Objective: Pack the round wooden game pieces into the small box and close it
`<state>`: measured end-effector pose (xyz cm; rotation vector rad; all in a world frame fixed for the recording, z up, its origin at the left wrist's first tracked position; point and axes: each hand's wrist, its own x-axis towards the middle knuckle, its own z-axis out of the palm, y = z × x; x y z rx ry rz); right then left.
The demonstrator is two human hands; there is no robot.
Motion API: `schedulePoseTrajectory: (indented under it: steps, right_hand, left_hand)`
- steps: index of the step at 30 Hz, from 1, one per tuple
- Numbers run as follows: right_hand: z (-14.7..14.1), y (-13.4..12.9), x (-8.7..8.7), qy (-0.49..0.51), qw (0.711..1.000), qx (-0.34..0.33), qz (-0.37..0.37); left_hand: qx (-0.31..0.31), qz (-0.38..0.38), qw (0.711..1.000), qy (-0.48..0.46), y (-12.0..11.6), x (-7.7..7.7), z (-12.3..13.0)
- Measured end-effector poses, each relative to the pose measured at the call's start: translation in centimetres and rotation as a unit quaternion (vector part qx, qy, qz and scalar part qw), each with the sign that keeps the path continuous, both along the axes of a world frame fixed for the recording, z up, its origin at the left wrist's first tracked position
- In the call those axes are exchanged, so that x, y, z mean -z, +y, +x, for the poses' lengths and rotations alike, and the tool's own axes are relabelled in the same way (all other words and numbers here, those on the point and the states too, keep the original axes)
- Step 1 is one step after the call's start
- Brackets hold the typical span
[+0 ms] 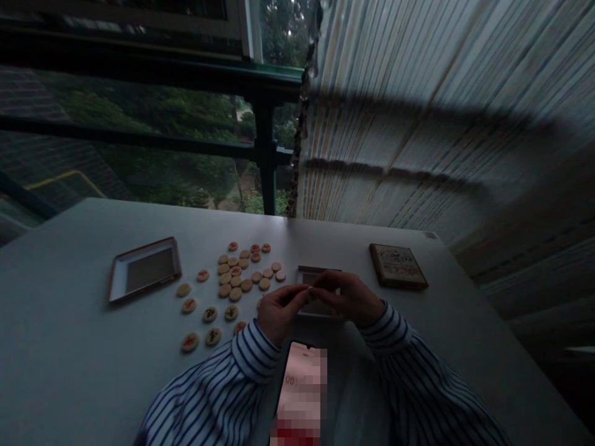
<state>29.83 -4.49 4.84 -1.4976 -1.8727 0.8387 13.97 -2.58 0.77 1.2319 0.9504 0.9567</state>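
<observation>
My left hand (280, 310) and my right hand (348, 297) meet fingertip to fingertip, both closed on one small pale xiangqi piece (311, 290). Its marking is too dark to read. Beneath them is a shallow open box tray (320, 268), partly hidden by the hands, so its contents cannot be made out. Left of my hands lie several round wooden xiangqi pieces (235, 281), many blank side up, some with red or dark green characters. Nearest my left sleeve is a piece with a red mark (240, 326).
An open box lid or tray (153, 272) lies at the far left of the white table (93, 359). A closed, decorated box (398, 266) sits at the right. Between my forearms lies a lit phone (300, 384). Behind the table are a window and a striped curtain (372, 142).
</observation>
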Motion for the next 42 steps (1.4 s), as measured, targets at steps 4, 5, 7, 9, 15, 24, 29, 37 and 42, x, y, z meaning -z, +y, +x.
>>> schedulePoseTrajectory:
  steps: [4,5,7,9,15,24,29,37,42]
  right_hand:
    - [-0.1,0.0,-0.1,0.011,1.000,0.020,0.012]
    - [-0.1,0.0,-0.1,0.014,1.000,0.025,0.011]
    - [-0.2,-0.1,-0.3,0.018,0.999,0.029,0.008]
    - [-0.2,-0.1,-0.4,0.021,1.000,0.021,0.008]
    - [-0.1,-0.2,-0.5,0.040,0.999,-0.017,0.002]
    - [0.2,-0.3,-0.4,-0.034,0.996,-0.065,0.059]
    - [0.1,-0.3,-0.5,-0.087,0.990,-0.065,0.088]
    - [0.2,-0.4,-0.3,-0.128,0.981,-0.065,0.130]
    - [0.7,-0.3,-0.5,-0.138,0.980,-0.076,0.125]
  left_hand:
    - [0.007,-0.012,0.999,-0.031,0.0,-0.1,0.2]
    - [0.011,-0.016,0.999,-0.042,0.0,-0.1,0.2]
    - [0.012,-0.027,0.998,-0.063,0.0,0.1,0.2]
    - [0.005,-0.032,0.997,-0.071,0.1,0.3,0.2]
    - [-0.013,-0.024,0.999,-0.042,0.3,0.5,0.0]
    - [-0.036,-0.024,0.998,-0.049,0.1,-0.2,0.2]
    - [-0.042,-0.025,0.998,-0.032,0.1,-0.5,0.2]
    - [-0.039,-0.008,0.999,-0.015,0.0,0.0,0.2]
    - [-0.048,0.045,0.998,0.023,0.1,0.7,0.0]
